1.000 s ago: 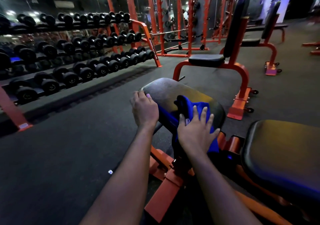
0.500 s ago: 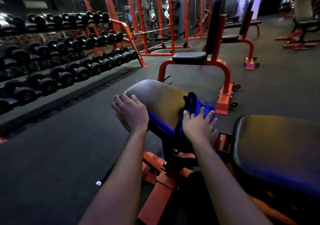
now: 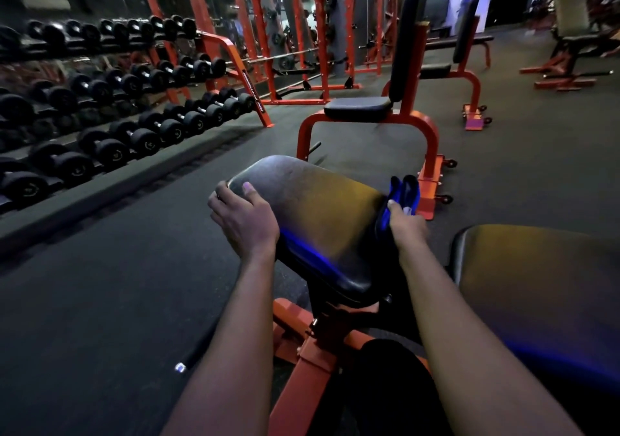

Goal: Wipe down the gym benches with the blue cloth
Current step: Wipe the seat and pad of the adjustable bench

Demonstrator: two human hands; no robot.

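Note:
A black padded bench pad [image 3: 312,207] on an orange frame slopes up in front of me. My left hand [image 3: 243,219] grips its left edge, thumb on top. My right hand [image 3: 407,226] holds the blue cloth [image 3: 401,197] against the pad's right edge; its fingers are wrapped over the side and mostly hidden. Part of the cloth sticks up above the hand. A second black pad [image 3: 536,278] of the same bench lies at the lower right.
A dumbbell rack [image 3: 110,110] runs along the left. An orange upright seat bench [image 3: 379,107] stands just beyond the pad, another bench [image 3: 466,50] behind it, and orange power racks [image 3: 302,33] at the back. Dark rubber floor [image 3: 100,301] spreads to the left.
My right hand has slid the cloth from the top of the pad rightward to its right edge and down over the side. My left hand stayed on the left edge.

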